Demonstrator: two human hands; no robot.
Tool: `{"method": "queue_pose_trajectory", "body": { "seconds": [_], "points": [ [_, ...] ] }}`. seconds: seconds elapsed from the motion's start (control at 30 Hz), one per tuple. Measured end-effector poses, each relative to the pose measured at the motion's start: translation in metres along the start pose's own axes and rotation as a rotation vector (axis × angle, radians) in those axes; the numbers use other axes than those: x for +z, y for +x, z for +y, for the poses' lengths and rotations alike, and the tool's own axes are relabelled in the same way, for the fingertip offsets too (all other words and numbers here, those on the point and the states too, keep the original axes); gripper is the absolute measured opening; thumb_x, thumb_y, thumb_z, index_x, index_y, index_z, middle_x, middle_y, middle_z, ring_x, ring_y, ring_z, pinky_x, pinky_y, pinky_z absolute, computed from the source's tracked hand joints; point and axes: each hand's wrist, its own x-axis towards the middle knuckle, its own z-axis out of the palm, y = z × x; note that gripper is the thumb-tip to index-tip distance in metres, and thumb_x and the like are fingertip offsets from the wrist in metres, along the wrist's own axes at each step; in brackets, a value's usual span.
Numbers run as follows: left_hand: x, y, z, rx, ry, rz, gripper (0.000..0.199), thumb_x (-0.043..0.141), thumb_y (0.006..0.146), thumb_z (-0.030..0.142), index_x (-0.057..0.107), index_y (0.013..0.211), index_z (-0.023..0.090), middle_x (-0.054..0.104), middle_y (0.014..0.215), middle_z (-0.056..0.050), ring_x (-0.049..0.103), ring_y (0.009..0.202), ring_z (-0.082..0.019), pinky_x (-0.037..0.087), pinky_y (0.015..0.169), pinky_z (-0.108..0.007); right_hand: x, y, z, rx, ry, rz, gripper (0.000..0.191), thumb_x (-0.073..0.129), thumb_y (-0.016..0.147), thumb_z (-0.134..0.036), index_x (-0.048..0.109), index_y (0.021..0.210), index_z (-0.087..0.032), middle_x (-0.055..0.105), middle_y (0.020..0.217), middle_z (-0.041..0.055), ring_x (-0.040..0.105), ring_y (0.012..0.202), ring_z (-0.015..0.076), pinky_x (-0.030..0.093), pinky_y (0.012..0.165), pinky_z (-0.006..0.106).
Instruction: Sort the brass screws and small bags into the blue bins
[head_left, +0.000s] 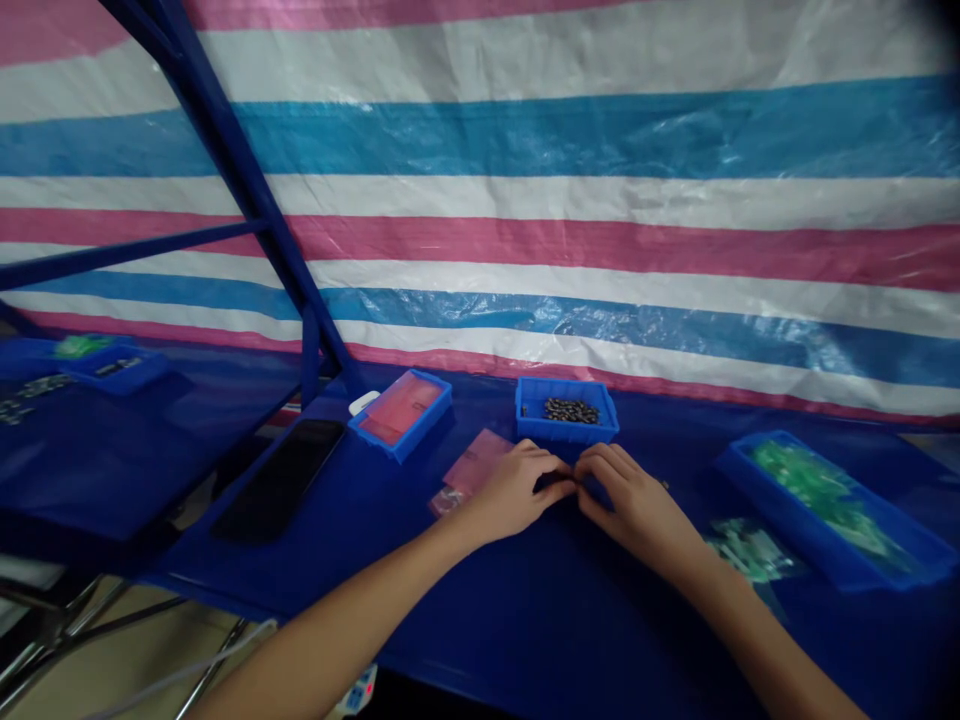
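Observation:
My left hand (523, 488) and my right hand (624, 492) meet fingertip to fingertip over the blue table, just in front of a blue bin (568, 432) with small dark metallic parts (571, 411) in it. Both hands are closed in a pinch. Whatever lies between the fingertips is too small and dark to make out. Pink plastic bags (474, 464) lie partly behind my left hand, the lower one with something pale inside. Beside my right forearm, small clear bags with pale green contents (754, 550) rest on the table.
A blue bin (421, 428) of pink bags stands at the left, with a black phone (281, 478) near it. On the right is a long blue bin (892, 575) of green bags. A blue metal frame (247, 190) rises at the left, before a striped tarp (600, 240).

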Motion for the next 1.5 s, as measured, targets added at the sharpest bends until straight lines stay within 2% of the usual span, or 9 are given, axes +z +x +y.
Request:
{"method": "queue_pose_trajectory", "body": {
  "seconds": [0.23, 0.57, 0.73, 0.87, 1.1, 1.27, 1.33, 1.43, 1.5],
  "points": [
    [0.001, 0.003, -0.009, -0.089, -0.12, 0.081, 0.015, 0.066, 0.088, 0.025, 0.069, 0.102, 0.019, 0.069, 0.098, -0.005, 0.06, 0.093, -0.018, 0.049, 0.083, -0.029, 0.001, -0.001, 0.007, 0.038, -0.027, 0.103, 0.007, 0.05, 0.097, -0.025, 0.055, 0.1, -0.022, 0.062, 0.1, 0.0058, 0.056, 0.093, 0.0219, 0.048, 0.082, 0.036],
    [-0.006, 0.002, -0.003, -0.042, -0.037, 0.019, 0.014, 0.062, 0.09, 0.03, 0.067, 0.097, 0.018, 0.069, 0.094, -0.003, 0.06, 0.091, -0.017, 0.047, 0.081, -0.028, -0.004, -0.001, 0.002, -0.021, 0.013, 0.0, 0.015, 0.047, 0.098, -0.022, 0.061, 0.093, -0.02, 0.063, 0.094, 0.0061, 0.056, 0.09, 0.0208, 0.047, 0.08, 0.036],
    [-0.009, 0.001, 0.0, -0.082, 0.008, -0.024, 0.009, 0.058, 0.088, 0.022, 0.064, 0.092, 0.018, 0.065, 0.087, -0.002, 0.06, 0.081, -0.015, 0.047, 0.073, -0.026, -0.003, -0.001, 0.002, -0.052, 0.1, 0.005, 0.016, 0.047, 0.097, -0.02, 0.062, 0.092, -0.02, 0.064, 0.093, 0.006, 0.057, 0.088, 0.0204, 0.047, 0.078, 0.035],
    [-0.007, 0.001, 0.001, -0.052, 0.091, -0.034, 0.004, 0.056, 0.085, 0.019, 0.059, 0.082, 0.018, 0.062, 0.083, -0.003, 0.058, 0.084, -0.017, 0.046, 0.074, -0.027, -0.001, 0.0, 0.001, -0.072, 0.143, -0.009, 0.013, 0.049, 0.095, -0.017, 0.062, 0.096, -0.021, 0.065, 0.095, 0.0056, 0.057, 0.089, 0.0205, 0.047, 0.079, 0.035],
    [-0.005, 0.0, 0.005, -0.027, 0.163, -0.046, 0.017, 0.043, 0.093, 0.019, 0.053, 0.08, 0.018, 0.059, 0.078, -0.002, 0.056, 0.082, -0.017, 0.042, 0.073, -0.029, 0.0, 0.002, -0.005, -0.038, 0.28, 0.074, 0.011, 0.051, 0.095, -0.019, 0.061, 0.093, -0.023, 0.066, 0.095, 0.0042, 0.059, 0.091, 0.0188, 0.049, 0.078, 0.032],
    [-0.003, 0.001, -0.002, -0.064, 0.161, 0.029, 0.031, 0.034, 0.101, 0.027, 0.055, 0.079, 0.019, 0.061, 0.079, -0.002, 0.057, 0.08, -0.017, 0.04, 0.073, -0.03, -0.003, 0.005, 0.001, -0.055, 0.161, 0.085, 0.013, 0.049, 0.096, -0.023, 0.062, 0.094, -0.023, 0.067, 0.094, 0.0054, 0.06, 0.09, 0.0198, 0.048, 0.079, 0.033],
    [-0.006, 0.002, -0.005, -0.094, 0.187, 0.118, 0.034, 0.032, 0.102, 0.032, 0.056, 0.083, 0.019, 0.063, 0.081, -0.002, 0.057, 0.082, -0.018, 0.039, 0.078, -0.033, -0.005, 0.01, 0.011, 0.028, 0.066, 0.167, 0.016, 0.049, 0.096, -0.027, 0.064, 0.093, -0.022, 0.067, 0.091, 0.0057, 0.061, 0.087, 0.02, 0.047, 0.077, 0.033],
    [-0.013, 0.004, -0.007, -0.127, 0.249, 0.217, 0.038, 0.03, 0.103, 0.037, 0.057, 0.083, 0.019, 0.063, 0.081, -0.002, 0.055, 0.083, -0.019, 0.036, 0.081, -0.036, -0.006, 0.017, 0.027, 0.278, -0.107, 0.346, 0.026, 0.048, 0.096, -0.037, 0.064, 0.084, -0.02, 0.066, 0.079, 0.005, 0.06, 0.073, 0.0189, 0.044, 0.068, 0.03],
    [-0.015, 0.004, -0.006, -0.136, 0.281, 0.241, 0.042, 0.027, 0.103, 0.036, 0.058, 0.081, 0.018, 0.063, 0.079, -0.003, 0.054, 0.083, -0.02, 0.035, 0.08, -0.036, -0.006, 0.019, 0.035, 0.403, -0.178, 0.379, 0.034, 0.048, 0.095, -0.044, 0.062, 0.076, -0.02, 0.064, 0.071, 0.0037, 0.058, 0.064, 0.0173, 0.039, 0.061, 0.028]
  ]
}}
